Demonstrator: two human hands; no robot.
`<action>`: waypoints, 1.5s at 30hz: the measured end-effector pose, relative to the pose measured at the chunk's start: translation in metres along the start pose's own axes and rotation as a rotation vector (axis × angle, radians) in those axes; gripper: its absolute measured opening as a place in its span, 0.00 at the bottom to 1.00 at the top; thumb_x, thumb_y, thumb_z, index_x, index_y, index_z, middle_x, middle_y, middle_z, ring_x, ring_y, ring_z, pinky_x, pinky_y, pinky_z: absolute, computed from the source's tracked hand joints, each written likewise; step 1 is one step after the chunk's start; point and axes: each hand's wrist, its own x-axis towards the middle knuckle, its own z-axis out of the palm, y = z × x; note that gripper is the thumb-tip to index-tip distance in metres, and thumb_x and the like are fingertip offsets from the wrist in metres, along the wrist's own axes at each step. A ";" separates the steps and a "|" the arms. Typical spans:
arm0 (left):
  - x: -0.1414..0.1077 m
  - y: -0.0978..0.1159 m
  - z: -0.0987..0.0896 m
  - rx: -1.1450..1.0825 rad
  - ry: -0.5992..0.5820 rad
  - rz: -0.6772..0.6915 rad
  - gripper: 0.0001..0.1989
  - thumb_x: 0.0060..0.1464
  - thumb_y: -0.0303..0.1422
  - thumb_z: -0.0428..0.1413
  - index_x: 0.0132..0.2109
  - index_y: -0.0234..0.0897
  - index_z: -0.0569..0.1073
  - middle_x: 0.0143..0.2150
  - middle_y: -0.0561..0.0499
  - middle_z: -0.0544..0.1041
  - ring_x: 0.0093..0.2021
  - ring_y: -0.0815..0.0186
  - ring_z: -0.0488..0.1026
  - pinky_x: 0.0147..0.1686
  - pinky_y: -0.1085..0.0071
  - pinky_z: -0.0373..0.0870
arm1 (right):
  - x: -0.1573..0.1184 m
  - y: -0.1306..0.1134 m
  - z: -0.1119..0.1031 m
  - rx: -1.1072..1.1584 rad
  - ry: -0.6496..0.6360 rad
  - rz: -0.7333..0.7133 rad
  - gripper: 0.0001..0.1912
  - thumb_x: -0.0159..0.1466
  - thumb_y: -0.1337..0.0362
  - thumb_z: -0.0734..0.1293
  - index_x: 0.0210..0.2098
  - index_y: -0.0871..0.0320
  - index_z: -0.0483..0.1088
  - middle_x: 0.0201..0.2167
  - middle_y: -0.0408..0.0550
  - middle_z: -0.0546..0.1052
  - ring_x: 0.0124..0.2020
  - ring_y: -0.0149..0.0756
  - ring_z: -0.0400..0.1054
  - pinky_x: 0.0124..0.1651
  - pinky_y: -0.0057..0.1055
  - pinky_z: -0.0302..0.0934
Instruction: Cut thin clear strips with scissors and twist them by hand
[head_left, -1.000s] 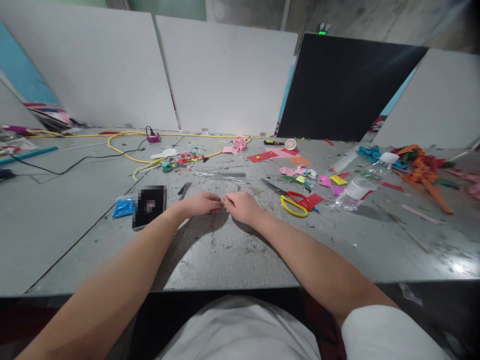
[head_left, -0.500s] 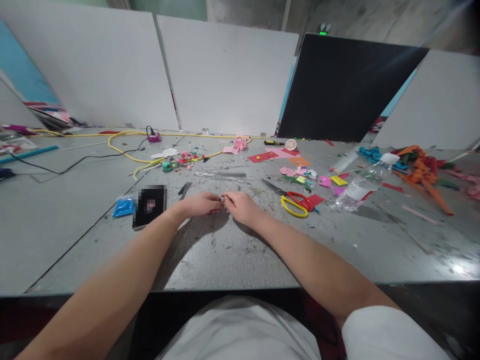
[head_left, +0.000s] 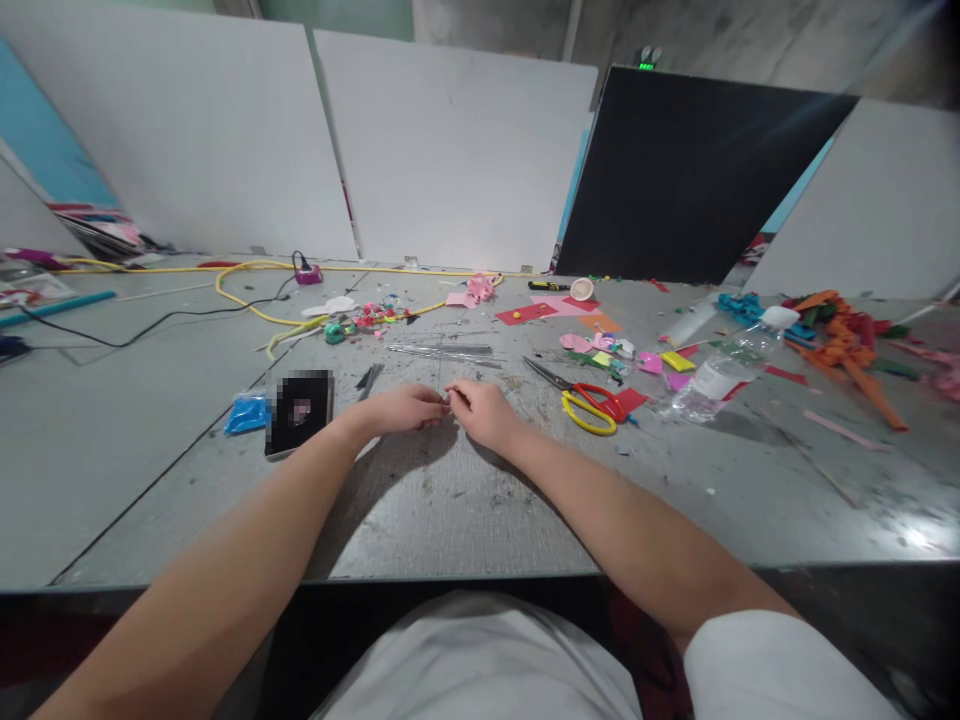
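My left hand [head_left: 409,409] and my right hand [head_left: 480,410] meet fingertip to fingertip over the middle of the grey table [head_left: 465,520]. Both are closed in a pinch, and whatever is between the fingers is too small to make out. Just beyond them lies a bunch of thin wires [head_left: 450,352]. Dark strips [head_left: 369,380] rest beside my left hand, with a phone [head_left: 300,412] and a blue packet [head_left: 247,413] farther left. Scissors with red and yellow handles [head_left: 589,410] lie to the right of my right hand.
A clear plastic bottle [head_left: 724,375] stands at the right, near orange material [head_left: 840,340]. Coloured scraps, red paper [head_left: 525,314] and a yellow cable [head_left: 360,268] spread across the back. Upright white boards [head_left: 457,150] and a black board [head_left: 690,180] line the far edge.
The fingers of my right hand have shifted very slightly at the pinch. Everything else looks the same.
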 end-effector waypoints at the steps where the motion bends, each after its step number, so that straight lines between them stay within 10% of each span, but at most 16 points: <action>1: 0.000 0.000 0.000 0.000 0.007 -0.007 0.19 0.44 0.51 0.62 0.29 0.39 0.73 0.27 0.53 0.69 0.28 0.64 0.66 0.28 0.68 0.65 | 0.000 0.001 0.001 0.010 0.016 -0.001 0.13 0.71 0.67 0.62 0.47 0.59 0.79 0.35 0.50 0.83 0.34 0.35 0.73 0.40 0.30 0.61; 45: -0.001 0.000 -0.001 0.030 -0.047 0.057 0.15 0.45 0.46 0.61 0.29 0.39 0.73 0.26 0.54 0.68 0.28 0.65 0.65 0.28 0.70 0.64 | 0.001 0.001 0.001 0.047 0.010 -0.018 0.16 0.67 0.69 0.64 0.49 0.60 0.81 0.40 0.52 0.84 0.39 0.38 0.76 0.47 0.32 0.66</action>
